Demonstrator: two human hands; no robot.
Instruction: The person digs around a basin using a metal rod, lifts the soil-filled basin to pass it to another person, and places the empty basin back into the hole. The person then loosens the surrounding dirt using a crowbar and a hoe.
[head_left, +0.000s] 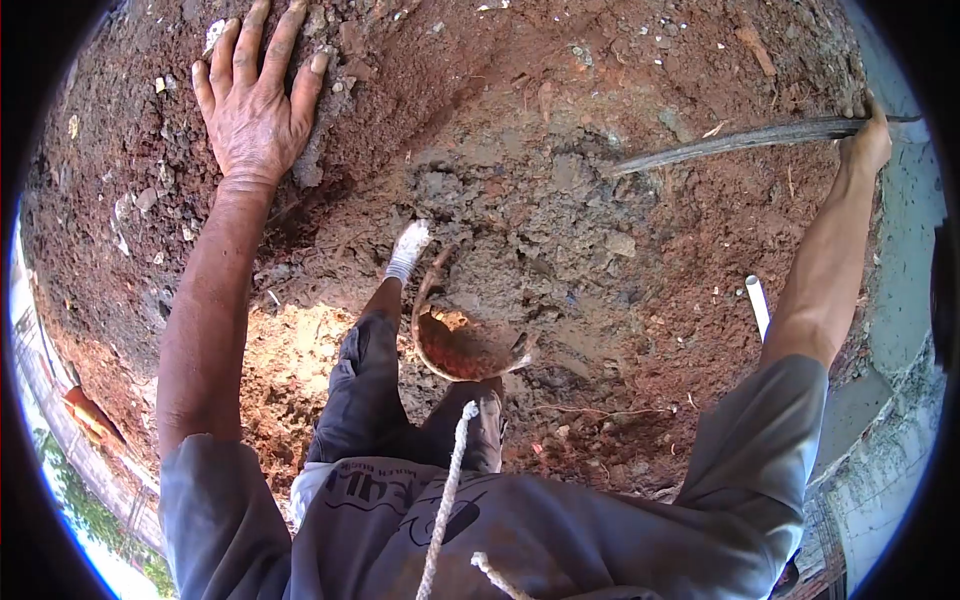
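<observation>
My left hand [255, 105] lies palm down on the reddish soil [120, 130] at the upper left, its fingers spread and nothing held. At the far upper right, my right hand [868, 140] is wrapped round the end of a long grey bar [740, 141]. The bar's narrow far end reaches left to the muddy ground near the middle; whether it is wood or metal I cannot tell. Between my legs sits a rounded, soil-caked pan [470, 350] with a raised curved rim, apart from both hands.
A white pipe [757, 300] sticks out of the soil beside my right forearm. A grey-green wall [905, 260] runs along the right. One foot in a white sock [408, 250] stands on the dirt. White rope [449, 490] hangs before my shirt.
</observation>
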